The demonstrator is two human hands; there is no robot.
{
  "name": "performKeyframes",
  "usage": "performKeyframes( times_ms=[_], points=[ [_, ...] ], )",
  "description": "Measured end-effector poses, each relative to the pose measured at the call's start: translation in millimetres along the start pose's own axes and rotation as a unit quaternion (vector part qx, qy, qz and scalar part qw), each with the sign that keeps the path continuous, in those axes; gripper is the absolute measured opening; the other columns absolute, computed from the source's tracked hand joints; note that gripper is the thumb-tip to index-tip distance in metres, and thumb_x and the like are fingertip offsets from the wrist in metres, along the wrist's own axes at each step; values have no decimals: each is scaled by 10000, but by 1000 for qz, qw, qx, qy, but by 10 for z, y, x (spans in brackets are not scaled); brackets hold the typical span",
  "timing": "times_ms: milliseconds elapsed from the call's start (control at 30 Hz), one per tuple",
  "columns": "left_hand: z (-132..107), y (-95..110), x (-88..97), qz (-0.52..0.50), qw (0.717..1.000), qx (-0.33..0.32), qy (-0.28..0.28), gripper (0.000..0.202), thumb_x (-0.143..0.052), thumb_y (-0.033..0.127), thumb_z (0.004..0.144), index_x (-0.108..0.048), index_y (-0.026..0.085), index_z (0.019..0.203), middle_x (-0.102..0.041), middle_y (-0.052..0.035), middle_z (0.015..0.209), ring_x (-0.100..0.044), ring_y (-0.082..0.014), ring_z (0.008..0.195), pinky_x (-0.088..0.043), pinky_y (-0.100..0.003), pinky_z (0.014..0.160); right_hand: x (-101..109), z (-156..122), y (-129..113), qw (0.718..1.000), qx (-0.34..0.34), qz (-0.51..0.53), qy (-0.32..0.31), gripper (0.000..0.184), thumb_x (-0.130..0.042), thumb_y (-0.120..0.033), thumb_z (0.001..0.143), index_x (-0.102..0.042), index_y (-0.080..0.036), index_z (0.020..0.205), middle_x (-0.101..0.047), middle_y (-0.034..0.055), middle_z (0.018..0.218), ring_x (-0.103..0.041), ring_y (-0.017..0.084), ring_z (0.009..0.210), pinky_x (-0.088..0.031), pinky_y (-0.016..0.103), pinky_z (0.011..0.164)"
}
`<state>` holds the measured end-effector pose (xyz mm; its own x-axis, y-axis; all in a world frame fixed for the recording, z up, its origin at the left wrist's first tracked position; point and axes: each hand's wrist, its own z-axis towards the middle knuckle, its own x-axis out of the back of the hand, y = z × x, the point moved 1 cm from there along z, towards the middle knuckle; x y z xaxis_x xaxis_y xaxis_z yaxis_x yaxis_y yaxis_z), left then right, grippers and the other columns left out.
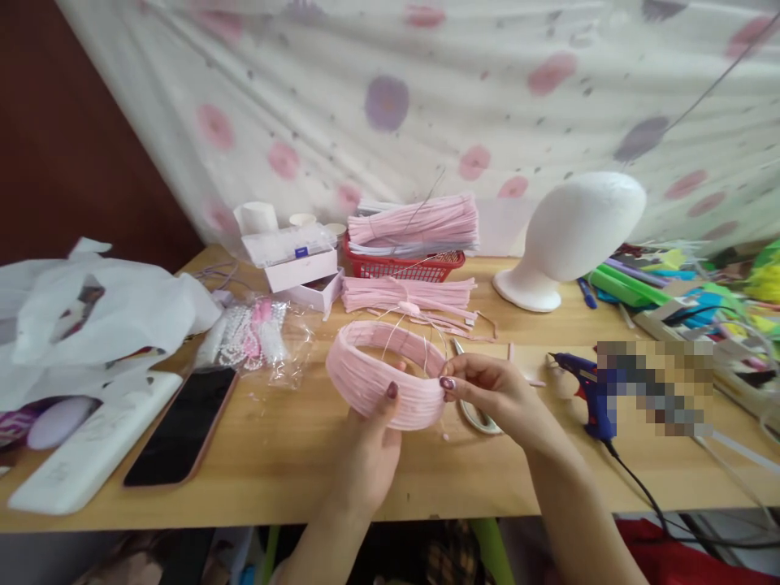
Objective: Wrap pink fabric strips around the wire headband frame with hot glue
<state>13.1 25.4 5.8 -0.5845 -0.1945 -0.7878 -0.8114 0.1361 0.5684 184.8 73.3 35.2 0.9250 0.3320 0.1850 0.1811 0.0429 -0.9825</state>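
Observation:
A wide pink ring (383, 388), built from rows of fuzzy pipe cleaners, is held above the table in front of me. Thin wires rise from it to a small pink tuft (408, 309) over its centre. My left hand (374, 443) grips the near wall, thumb outside and fingers partly hidden within the ring. At the right rim, my right hand (487, 390) pinches with thumb and forefinger; the fingertips touch the rim beside a thin wire. Scissors (481, 418) lie on the table behind my right hand, partly covered by it.
A bundle of pink pipe cleaners (390, 294) lies before a red basket (402, 266) stacked with more. A white foam head (578, 231) stands back right, a blue glue gun (582, 378) at right. A phone (183, 426), white power bank (97, 443) and bagged beads (249, 337) lie left.

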Motion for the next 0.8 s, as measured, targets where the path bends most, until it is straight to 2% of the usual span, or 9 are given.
performKeyframes(
  times_ms=[133,333,433,567,700,800],
  points=[
    [12,-25,-2,4,999,-32,10,501,-885,418,657,-733,192,1078,-762,-81,1090,-645,-286,1168,-458,-451,1072,19,-20,66,1000,-4,-3,15,332,-742,-505,809,-682,-183,859,-688,12,723,-588,120,607,-449,232,536],
    [-1,-199,19,99,994,-8,-55,376,-859,362,705,-769,191,1027,-769,-84,1061,-671,-270,1089,-437,-412,1062,-106,-43,25,999,8,-19,48,315,-724,-491,828,-687,-179,852,-706,25,701,-659,155,673,-484,252,602],
    [7,-297,31,102,995,-3,-8,340,-868,403,684,-790,199,945,-772,-71,1001,-677,-236,986,-481,-357,956,-254,-72,-37,995,8,-37,91,299,-703,-482,838,-700,-184,856,-717,31,712,-664,165,664,-519,273,619],
    [52,-329,40,98,992,-45,63,280,-864,413,687,-793,196,849,-768,-50,906,-653,-184,848,-488,-288,796,-398,-95,-99,991,43,-39,123,217,-680,-399,857,-730,-197,919,-751,44,786,-683,171,691,-552,269,609],
    [92,-279,68,114,988,-69,73,226,-801,418,771,-795,194,797,-781,-55,878,-651,-170,837,-469,-258,749,-419,-83,-61,991,35,-34,128,207,-664,-356,877,-692,-212,1023,-745,27,747,-702,173,712,-550,245,596],
    [103,-238,83,112,989,-71,62,240,-775,433,799,-805,201,854,-790,-58,905,-670,-186,888,-477,-261,757,-408,-74,12,990,25,-34,132,229,-671,-355,880,-662,-211,1057,-752,30,756,-712,176,724,-553,254,632]
  ],
)
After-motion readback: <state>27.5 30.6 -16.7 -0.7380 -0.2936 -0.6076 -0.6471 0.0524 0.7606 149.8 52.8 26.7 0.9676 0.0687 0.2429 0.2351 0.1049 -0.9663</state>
